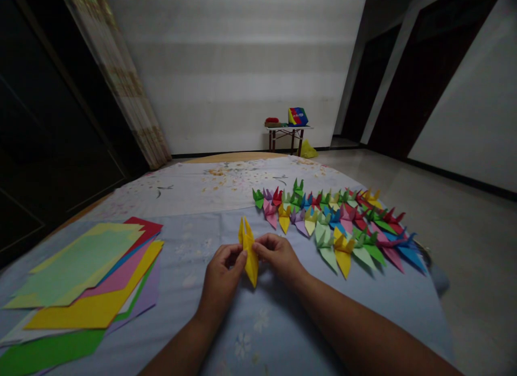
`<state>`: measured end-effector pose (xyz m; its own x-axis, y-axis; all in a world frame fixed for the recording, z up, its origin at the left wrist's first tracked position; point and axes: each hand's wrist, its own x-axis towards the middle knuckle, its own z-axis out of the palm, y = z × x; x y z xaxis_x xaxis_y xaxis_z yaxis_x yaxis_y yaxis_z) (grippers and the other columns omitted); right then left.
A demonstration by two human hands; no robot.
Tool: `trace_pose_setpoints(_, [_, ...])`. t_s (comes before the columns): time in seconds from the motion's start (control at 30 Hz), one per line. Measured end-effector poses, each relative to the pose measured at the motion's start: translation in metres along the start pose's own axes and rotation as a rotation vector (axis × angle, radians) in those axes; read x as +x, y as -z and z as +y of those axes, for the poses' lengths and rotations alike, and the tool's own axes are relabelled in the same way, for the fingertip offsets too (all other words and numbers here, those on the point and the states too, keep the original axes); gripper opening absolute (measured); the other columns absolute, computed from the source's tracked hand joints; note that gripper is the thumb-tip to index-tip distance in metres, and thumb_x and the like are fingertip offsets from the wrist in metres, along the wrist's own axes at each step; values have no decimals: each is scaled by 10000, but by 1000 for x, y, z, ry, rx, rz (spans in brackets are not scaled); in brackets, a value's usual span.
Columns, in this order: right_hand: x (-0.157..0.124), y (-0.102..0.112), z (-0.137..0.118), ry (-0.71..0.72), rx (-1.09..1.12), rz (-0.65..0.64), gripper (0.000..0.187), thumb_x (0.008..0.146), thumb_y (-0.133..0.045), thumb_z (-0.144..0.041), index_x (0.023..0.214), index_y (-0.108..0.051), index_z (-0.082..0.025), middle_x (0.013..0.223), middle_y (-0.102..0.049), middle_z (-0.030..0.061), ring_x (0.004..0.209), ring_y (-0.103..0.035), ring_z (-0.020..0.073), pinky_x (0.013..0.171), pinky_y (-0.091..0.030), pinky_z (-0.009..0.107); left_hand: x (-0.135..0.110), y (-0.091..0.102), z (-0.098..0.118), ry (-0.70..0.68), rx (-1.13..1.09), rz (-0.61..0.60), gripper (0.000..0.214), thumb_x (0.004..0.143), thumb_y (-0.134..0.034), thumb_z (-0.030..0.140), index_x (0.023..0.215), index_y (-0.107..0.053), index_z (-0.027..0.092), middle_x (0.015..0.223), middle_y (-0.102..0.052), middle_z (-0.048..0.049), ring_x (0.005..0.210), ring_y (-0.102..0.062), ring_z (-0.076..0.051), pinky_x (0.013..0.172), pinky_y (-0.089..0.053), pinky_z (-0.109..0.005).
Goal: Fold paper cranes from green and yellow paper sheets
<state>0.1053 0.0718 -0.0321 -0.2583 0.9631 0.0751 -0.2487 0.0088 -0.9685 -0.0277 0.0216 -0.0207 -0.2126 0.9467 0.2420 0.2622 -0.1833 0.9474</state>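
Note:
A yellow folded paper crane [251, 260] is held upright just above the cloth, with its narrow points at the top and one broader point at the bottom. My left hand [227, 268] pinches it from the left, thumb against its lower side. From the right, my right hand [278, 252] grips its edge between thumb and fingers. Both hands are closed on the paper, and some fingertips are hidden behind it. To the right stand rows of finished paper cranes [343, 249] in green, pink, yellow, blue, red and purple.
A pile of coloured paper sheets [76, 263] lies on the left of the table. A pale blue floral tablecloth [242, 338] covers the round table. Beyond it, a small table [288, 129] by the wall carries a colourful box [298, 116], with a yellow bag [308, 150] below.

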Motion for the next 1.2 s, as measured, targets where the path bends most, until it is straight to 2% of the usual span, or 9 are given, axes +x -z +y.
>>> trace_pose_setpoints(0.17, [0, -1, -1, -23, 6, -7, 357, 569, -729, -461, 670, -595, -146, 579, -583, -21, 510, -510, 88, 535, -420, 228, 0, -2, 2, 56, -69, 25, 264, 698, -651, 360, 879, -680, 170, 873, -654, -51, 833, -621, -201, 759, -485, -298])
trace_pose_setpoints(0.37, [-3, -4, 0, -4, -44, -16, 304, 602, -712, -416, 666, -568, -156, 577, -571, -33, 517, -509, 88, 532, -412, 225, 1, -4, 6, 165, -192, 86, 509, 634, -684, 339, 1085, -527, 161, 678, -590, 43, 622, -602, -134, 595, -483, -239])
trace_pose_setpoints(0.53, [-1, -3, 3, -3, -57, -35, 260, 626, -692, -367, 660, -550, -152, 561, -556, -41, 496, -492, 75, 512, -389, 212, 3, -4, 8, 292, -268, 44, 454, 660, -664, 375, 1024, -508, 153, 700, -627, 24, 640, -630, -144, 620, -491, -255])
trace_pose_setpoints(0.67, [1, -1, 5, -89, -68, -24, 241, 618, -684, -337, 657, -538, -149, 529, -546, -48, 452, -479, 65, 470, -373, 197, 3, -3, 9, 284, -266, 38, 502, 619, -695, 363, 1028, -487, 160, 678, -636, 29, 623, -641, -156, 605, -491, -263])
trace_pose_setpoints(0.77, [1, 2, 6, -125, -147, -1, 235, 631, -656, -272, 798, -538, -154, 518, -540, -67, 418, -469, 67, 423, -345, 182, 3, -3, 6, 295, -236, 49, 494, 607, -698, 348, 998, -452, 172, 639, -633, 38, 597, -641, -161, 582, -487, -263])
trace_pose_setpoints(0.83, [0, 5, 4, -120, -207, -1, 315, 634, -635, -210, 917, -504, -169, 514, -533, -85, 420, -476, 74, 418, -342, 175, 3, -3, 3, 293, -191, 41, 463, 615, -695, 341, 966, -436, 184, 621, -628, 43, 593, -641, -165, 571, -483, -259])
trace_pose_setpoints(0.93, [-4, 12, -2, -156, -309, -43, 353, 627, -603, -135, 946, -461, -185, 502, -500, -105, 420, -462, 74, 414, -323, 170, 0, -4, -2, 252, -90, -38, 371, 647, -676, 350, 908, -462, 195, 609, -614, 42, 580, -626, -172, 541, -469, -261])
trace_pose_setpoints(1.03, [-8, 19, -8, -198, -501, -112, 304, 627, -582, -103, 896, -467, -190, 517, -491, -96, 428, -443, 76, 419, -298, 180, -4, -5, -4, 140, 74, -158, 204, 669, -654, 328, 790, -550, 201, 626, -612, 21, 586, -596, -174, 545, -445, -262])
trace_pose_setpoints(1.2, [-14, 23, -13, -31, -925, -189, 189, 663, -595, -167, 837, -531, -204, 595, -559, -40, 542, -496, 118, 497, -289, 221, -13, -6, 0, -181, 427, -255, 55, 711, -611, 255, 708, -663, 238, 720, -639, -31, 714, -576, -213, 674, -412, -310])
